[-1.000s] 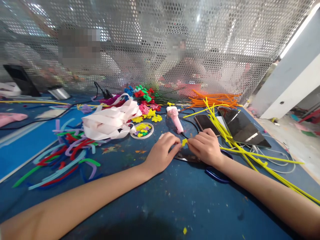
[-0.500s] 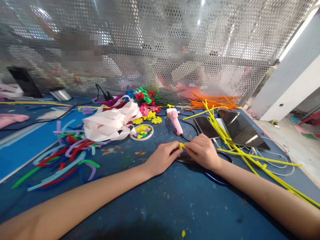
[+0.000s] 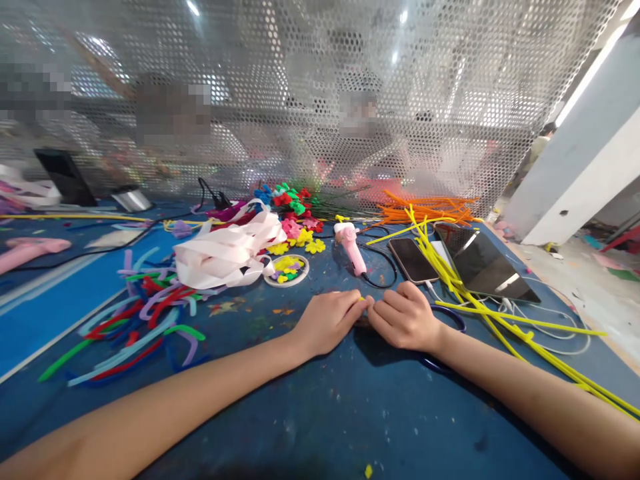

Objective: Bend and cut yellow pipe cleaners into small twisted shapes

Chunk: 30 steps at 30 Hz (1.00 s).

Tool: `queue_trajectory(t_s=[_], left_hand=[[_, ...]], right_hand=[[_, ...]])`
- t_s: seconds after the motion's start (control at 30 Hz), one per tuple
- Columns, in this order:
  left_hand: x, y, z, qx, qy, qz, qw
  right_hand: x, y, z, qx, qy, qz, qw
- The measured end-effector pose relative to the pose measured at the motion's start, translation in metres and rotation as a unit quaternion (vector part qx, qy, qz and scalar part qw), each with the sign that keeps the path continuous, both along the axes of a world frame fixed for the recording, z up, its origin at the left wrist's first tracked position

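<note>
Blue table (image 3: pixel 300 413), yellow bit (image 3: pixel 362 299) between both hands (image 3: pixel 327 322) (image 3: pixel 406 319)

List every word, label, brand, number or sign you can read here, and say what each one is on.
No readable text anywhere.
Black glossy tablet and dark-screened phone: reflections, no legible characters.
Pink plastic gun-shaped tool with a black cord: no legible label; any small print would be too blurred.
Small yellow piece between left hand and right hand: mostly hidden, no lettering visible.
</note>
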State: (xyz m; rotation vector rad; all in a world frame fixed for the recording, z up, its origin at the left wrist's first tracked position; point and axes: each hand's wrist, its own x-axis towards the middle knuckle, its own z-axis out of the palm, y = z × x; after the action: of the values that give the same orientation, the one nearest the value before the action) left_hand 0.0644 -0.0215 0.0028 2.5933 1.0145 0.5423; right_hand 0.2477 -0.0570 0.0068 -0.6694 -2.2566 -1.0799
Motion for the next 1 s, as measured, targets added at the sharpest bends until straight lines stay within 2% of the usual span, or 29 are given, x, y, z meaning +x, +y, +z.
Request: queue_trajectory(t_s=[0.1,0.2,0.27,0.37,0.47,0.57,0.8,1.0], left_hand=[[-0.001,0.002,0.0,-0.022,-0.003,-0.036,0.999],[-0.003,0.005,-0.003,-0.055,-0.025,-0.05,0.997],[-0.003,0.007,-0.005,-0.075,-0.048,-0.047,0.995],[-0.003,0.008,-0.004,-0.096,-0.093,-0.04,0.99],[-0.003,0.007,-0.002,-0.113,-0.125,-0.044,0.985],[-0.003,0.005,0.0,-0.121,-0.136,-0.049,0.982],[-0.003,0.005,-0.001,-0.08,-0.109,-0.039,0.99],[-0.003,0.005,-0.001,-0.075,-0.102,-0.042,0.991]], right_hand=[[0.003,0.004,-0.002,-0.04,0.001,0.02,0.999],[0.005,0.011,-0.007,-0.137,0.045,0.018,0.989],[0.006,0.015,-0.01,-0.227,0.105,0.01,0.968],[0.006,0.016,-0.01,-0.351,0.178,0.018,0.919],[0.005,0.015,-0.008,-0.417,0.203,0.014,0.886],[0.005,0.015,-0.006,-0.432,0.18,0.007,0.884],[0.004,0.016,-0.014,-0.369,0.128,-0.047,0.919],[0.003,0.017,-0.016,-0.354,0.115,-0.052,0.927]])
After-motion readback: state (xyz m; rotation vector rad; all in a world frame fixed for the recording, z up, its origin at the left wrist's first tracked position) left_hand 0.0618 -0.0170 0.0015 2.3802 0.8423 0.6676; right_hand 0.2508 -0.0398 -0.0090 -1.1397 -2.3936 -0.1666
